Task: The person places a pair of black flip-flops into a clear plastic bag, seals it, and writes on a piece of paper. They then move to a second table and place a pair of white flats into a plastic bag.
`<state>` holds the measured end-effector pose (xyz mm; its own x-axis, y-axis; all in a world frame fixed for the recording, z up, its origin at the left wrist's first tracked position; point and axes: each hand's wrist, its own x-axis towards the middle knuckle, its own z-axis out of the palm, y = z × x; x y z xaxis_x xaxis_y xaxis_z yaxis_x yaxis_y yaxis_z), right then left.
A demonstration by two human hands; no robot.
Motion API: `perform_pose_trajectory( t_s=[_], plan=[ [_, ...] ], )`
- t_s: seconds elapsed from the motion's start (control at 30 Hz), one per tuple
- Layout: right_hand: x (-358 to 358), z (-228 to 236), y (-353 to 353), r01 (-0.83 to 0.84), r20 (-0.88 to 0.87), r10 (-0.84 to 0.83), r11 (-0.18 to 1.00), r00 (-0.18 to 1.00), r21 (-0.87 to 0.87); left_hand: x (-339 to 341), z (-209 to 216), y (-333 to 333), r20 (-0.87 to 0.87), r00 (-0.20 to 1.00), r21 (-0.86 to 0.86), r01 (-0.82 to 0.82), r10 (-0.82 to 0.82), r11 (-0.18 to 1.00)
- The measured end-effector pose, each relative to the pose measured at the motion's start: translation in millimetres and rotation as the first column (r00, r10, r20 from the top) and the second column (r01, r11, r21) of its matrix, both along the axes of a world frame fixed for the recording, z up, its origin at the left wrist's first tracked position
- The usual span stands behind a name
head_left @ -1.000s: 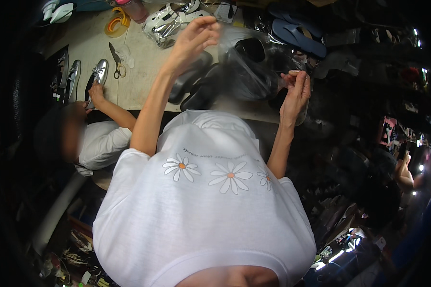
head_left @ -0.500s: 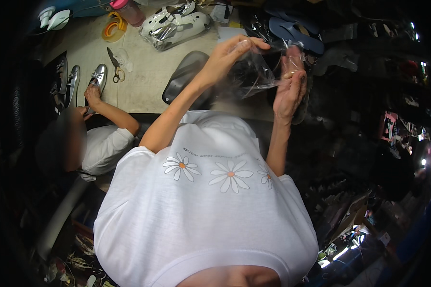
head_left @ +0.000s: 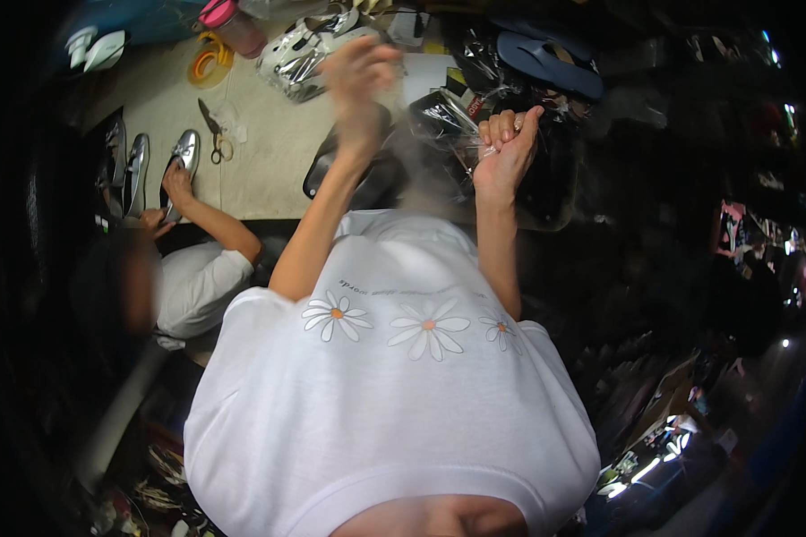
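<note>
Overhead, the right hand point(head_left: 503, 148) pinches a clear plastic bag point(head_left: 452, 121) shut-fisted at one o'clock; the left hand point(head_left: 358, 76), blurred at twelve, has a grip I cannot tell. Spreading the film evenly would probably ease handling. Beige worktable point(head_left: 260, 152) beyond: scissors point(head_left: 213, 134), silver shoes point(head_left: 184, 157); dim cluttered shop.

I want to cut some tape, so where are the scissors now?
In the head view, the scissors lie on the pale table, upper left, between the silver shoe under a co-worker's hand and the yellow tape roll above them.
</note>
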<state>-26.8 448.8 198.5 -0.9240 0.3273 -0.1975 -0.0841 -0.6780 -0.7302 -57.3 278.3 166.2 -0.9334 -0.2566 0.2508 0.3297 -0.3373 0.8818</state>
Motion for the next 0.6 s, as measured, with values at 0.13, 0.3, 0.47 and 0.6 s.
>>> perform_pose_trajectory(
  t_s=[0.13, 0.3, 0.47, 0.6],
  plan=[
    [-3.5, -0.6, 4.7, 0.117, -0.017, -0.116, 0.990, 0.993, 0.083, 40.7, -12.8, -6.6, -0.009, 0.997, -0.375, 0.066, -0.074, 0.925],
    [-2.6, 3.8, -4.8, 0.076, -0.020, -0.077, 0.997, 0.997, -0.031, 28.5, -7.2, 35.0, 0.057, 0.953, -0.348, 0.297, -0.296, 0.889],
    [2.4, 9.8, 2.2, -0.055, 0.013, 0.061, 0.963, 0.998, -0.263, 2.9, 10.5, 52.5, 0.066, 0.939, 0.484, 0.265, -0.337, 0.834],
    [4.2, 6.4, 12.8, -0.167, -0.059, 0.166, 0.986, 0.984, -0.004, 7.1, 22.9, 62.7, 0.213, 0.851, 0.139, 0.459, -0.480, 0.877]
  ],
)
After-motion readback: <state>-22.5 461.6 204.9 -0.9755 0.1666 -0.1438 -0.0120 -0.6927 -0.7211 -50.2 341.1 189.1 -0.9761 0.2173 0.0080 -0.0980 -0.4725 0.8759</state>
